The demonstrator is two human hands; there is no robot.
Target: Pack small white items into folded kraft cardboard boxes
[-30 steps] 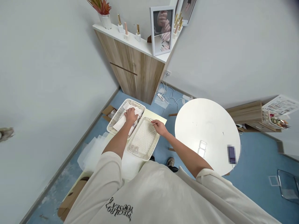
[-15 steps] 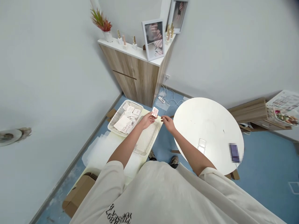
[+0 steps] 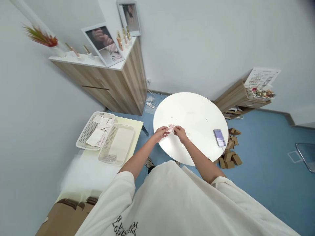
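A small white card with pinkish print [image 3: 171, 127] is held up between my two hands, over the near left part of the round white table [image 3: 189, 108]. My left hand [image 3: 161, 133] pinches its left edge, while my right hand [image 3: 180, 133] has closed on the right edge. What is printed on the card is too small to read. Beside my right forearm lies a pale, flat rectangular thing [image 3: 188, 135], partly hidden by the arm.
Left, a yellowish table [image 3: 137, 131] carries a white basket of cards and papers [image 3: 81, 139] and another white basket [image 3: 130, 144]. A phone [image 3: 219, 137] with a cable lies on the round table. Cardboard boxes [image 3: 230, 156] are on the floor to the right. A wooden cabinet [image 3: 133, 78] stands behind.
My view has turned right, and I have moved from the baskets toward the round table. The card came along in my left hand; my right hand has taken hold of it too.
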